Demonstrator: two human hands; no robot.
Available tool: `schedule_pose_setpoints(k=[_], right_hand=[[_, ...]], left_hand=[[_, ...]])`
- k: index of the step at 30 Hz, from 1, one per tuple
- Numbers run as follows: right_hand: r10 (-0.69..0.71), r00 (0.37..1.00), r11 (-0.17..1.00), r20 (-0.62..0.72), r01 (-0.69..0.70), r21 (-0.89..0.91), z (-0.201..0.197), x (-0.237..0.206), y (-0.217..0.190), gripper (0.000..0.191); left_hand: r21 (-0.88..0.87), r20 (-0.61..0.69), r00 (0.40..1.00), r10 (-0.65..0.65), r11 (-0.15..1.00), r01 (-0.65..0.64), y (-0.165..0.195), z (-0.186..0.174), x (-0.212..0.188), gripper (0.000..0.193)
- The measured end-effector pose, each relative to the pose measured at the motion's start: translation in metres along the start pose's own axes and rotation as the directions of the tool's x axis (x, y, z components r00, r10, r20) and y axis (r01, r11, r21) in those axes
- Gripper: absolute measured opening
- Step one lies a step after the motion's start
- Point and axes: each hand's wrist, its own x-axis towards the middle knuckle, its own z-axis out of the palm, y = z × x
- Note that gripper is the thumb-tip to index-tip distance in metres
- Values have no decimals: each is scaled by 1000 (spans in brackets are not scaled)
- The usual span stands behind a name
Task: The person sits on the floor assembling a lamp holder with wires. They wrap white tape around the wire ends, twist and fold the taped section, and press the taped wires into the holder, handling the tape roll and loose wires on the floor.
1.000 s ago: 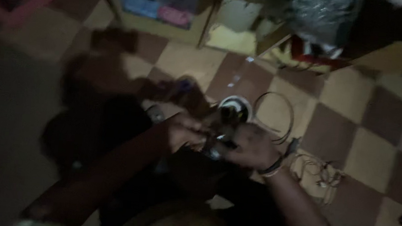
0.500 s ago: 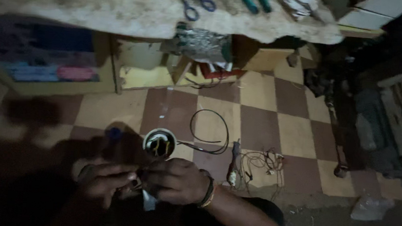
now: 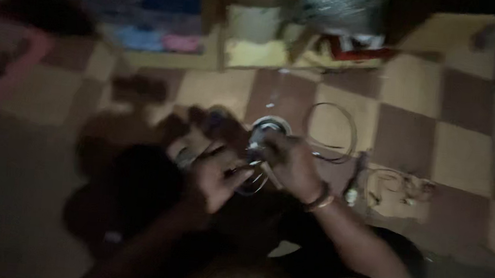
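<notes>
The picture is dim and motion-blurred. My left hand (image 3: 215,179) and my right hand (image 3: 291,161) meet over the chequered floor. Between them they pinch a small dark part with thin wire loops (image 3: 252,172); what it is stays unclear. My right wrist wears bangles. Just beyond my fingers a small round white-rimmed container (image 3: 269,125) stands on a brown tile.
A loop of dark wire (image 3: 333,130) lies on the floor right of the container. Further right are a tangle of thin wire (image 3: 399,187) and a slim tool (image 3: 354,179). A low shelf (image 3: 250,35) with coloured packets runs along the top. A pink frame (image 3: 10,58) sits at the left.
The view has swung down and left, so the workbench top with tools has left the frame. My hands stay together on the small part, now nearer the round container.
</notes>
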Motion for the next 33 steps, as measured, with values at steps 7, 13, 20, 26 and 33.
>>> schedule_pose_setpoints(k=[7,13,20,26,33], right_hand=[[-9,996,1000,88,9,6,2,25,-15,26],[31,963,997,266,-9,-83,-5,28,-19,29],[-203,885,978,418,164,128,-23,15,-11,58],[-465,815,745,347,572,-345,-5,4,13,46],[-874,467,379,136,830,-409,-10,-12,19,24]], left_hand=[[223,-251,932,263,952,-209,20,2,-9,17],[-235,-24,994,104,966,-107,10,4,-7,25],[-299,182,956,-228,914,275,-12,-2,-1,23],[-421,531,759,-377,660,622,-30,-7,13,27],[-537,500,797,-339,600,592,-31,-12,10,24]])
